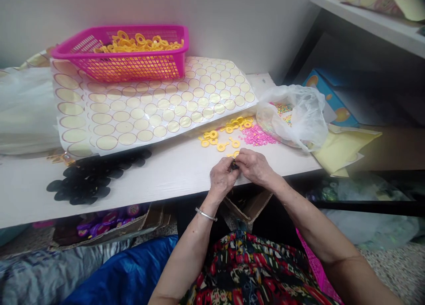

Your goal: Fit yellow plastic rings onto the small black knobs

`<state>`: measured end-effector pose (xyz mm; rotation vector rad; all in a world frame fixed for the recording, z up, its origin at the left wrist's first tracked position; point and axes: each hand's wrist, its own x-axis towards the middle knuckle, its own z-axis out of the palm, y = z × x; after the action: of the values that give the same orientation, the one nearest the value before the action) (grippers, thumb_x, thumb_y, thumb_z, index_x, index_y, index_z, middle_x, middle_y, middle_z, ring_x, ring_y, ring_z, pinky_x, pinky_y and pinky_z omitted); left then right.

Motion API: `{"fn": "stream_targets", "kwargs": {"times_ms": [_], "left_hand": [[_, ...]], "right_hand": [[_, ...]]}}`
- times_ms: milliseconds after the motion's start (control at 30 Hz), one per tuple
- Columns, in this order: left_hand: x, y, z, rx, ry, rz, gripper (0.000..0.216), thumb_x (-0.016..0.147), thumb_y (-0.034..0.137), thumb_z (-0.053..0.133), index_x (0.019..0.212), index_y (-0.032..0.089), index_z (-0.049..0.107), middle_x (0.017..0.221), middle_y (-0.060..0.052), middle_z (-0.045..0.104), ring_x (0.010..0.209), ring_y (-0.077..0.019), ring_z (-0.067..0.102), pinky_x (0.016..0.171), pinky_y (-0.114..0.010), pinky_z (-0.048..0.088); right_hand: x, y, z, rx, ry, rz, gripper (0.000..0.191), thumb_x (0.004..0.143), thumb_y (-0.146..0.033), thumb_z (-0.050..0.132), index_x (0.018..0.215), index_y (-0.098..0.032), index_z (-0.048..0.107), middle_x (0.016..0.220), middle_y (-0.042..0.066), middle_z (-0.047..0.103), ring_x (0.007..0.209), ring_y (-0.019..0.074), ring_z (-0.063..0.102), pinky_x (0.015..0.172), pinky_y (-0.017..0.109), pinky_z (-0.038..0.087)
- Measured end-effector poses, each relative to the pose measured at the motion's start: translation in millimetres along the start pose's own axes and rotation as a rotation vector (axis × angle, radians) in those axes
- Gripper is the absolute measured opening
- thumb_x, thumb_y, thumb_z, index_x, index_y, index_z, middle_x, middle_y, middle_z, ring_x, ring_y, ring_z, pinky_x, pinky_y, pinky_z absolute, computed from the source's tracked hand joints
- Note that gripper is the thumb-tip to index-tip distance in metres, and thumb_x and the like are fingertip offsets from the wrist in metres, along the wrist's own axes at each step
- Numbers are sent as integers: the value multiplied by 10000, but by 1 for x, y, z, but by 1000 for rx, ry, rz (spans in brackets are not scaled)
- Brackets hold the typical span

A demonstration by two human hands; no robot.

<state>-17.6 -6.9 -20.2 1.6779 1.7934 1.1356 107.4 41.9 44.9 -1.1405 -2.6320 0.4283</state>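
Note:
At the table's front edge, my left hand (223,177) and my right hand (254,167) meet with fingers pinched together. Between them is a small black piece (234,164), mostly covered by the fingers; its exact kind cannot be made out. Just beyond the fingertips lie several yellow ring-shaped plastic pieces (221,147) with short stems. A spread of small pink beads (260,136) is a little farther back to the right. Well to the left of my hands rests a pile of flat black oval pieces (83,181).
A pink basket (119,70) of yellow ring pieces stands on sheets of oval stickers (175,103). On the right sit a clear plastic bag (305,114) with colored beads and yellow paper (345,150). Below the table are a cardboard box (139,227) of purple items and a blue bag (129,269).

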Motion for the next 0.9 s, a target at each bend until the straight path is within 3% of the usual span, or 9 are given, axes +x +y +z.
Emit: {"fn": "stream_targets", "kwargs": {"times_ms": [133, 233, 333, 400, 500, 733, 800, 900], "left_hand": [[0, 0, 0, 2, -1, -1, 245, 669, 195, 603, 912, 220, 620, 725, 29, 560, 616, -97, 479, 580, -210, 385], [0, 1, 0, -5, 7, -2, 223, 676, 199, 602, 897, 219, 624, 722, 28, 562, 611, -96, 481, 581, -211, 389], [0, 2, -1, -26, 42, -12, 182, 673, 191, 609, 853, 205, 630, 721, 23, 567, 596, -91, 475, 579, -212, 391], [0, 2, -2, -42, 61, -19, 177, 656, 165, 615, 829, 200, 629, 707, 26, 559, 588, -87, 468, 578, -211, 390], [-1, 1, -3, -63, 65, -12, 165, 649, 147, 613, 804, 201, 625, 689, 31, 543, 582, -85, 458, 572, -210, 385], [-3, -1, -3, -106, 41, 28, 130, 690, 167, 591, 811, 203, 625, 712, 21, 550, 600, -89, 467, 584, -214, 392], [-3, -2, -4, -102, 41, 20, 141, 680, 160, 594, 811, 203, 625, 710, 21, 551, 601, -90, 469, 586, -215, 395], [-2, -3, -3, -103, 50, 13, 152, 665, 158, 605, 810, 201, 622, 694, 26, 544, 594, -89, 467, 584, -214, 396]], "right_hand": [[0, -3, -4, -56, -37, -52, 204, 804, -110, 448, 701, -172, 613, 733, 47, 531, 726, 156, 480, 615, 260, 329], [1, 4, -4, 161, 0, -37, 183, 805, -130, 473, 721, -176, 630, 721, 28, 529, 697, 139, 493, 617, 251, 356], [-1, 21, 0, 468, 159, 36, 119, 778, -150, 523, 735, -179, 630, 703, 7, 541, 683, 128, 518, 647, 249, 393], [-5, 32, 7, 530, 280, 128, 92, 752, -154, 546, 706, -178, 622, 681, 3, 545, 678, 133, 522, 664, 263, 400], [-10, 39, 19, 473, 292, 196, 79, 735, -154, 559, 693, -180, 621, 683, 4, 540, 680, 137, 520, 661, 266, 397], [-14, 25, 40, 91, 158, 127, 194, 831, -177, 454, 724, -195, 615, 767, 37, 529, 763, 159, 501, 657, 259, 367], [-13, 24, 41, 90, 178, 124, 200, 831, -157, 441, 708, -192, 595, 759, 42, 524, 759, 162, 496, 664, 261, 371], [-14, 22, 38, 284, 282, 134, 153, 820, -155, 465, 720, -192, 575, 741, 31, 514, 734, 153, 504, 668, 258, 394]]}}
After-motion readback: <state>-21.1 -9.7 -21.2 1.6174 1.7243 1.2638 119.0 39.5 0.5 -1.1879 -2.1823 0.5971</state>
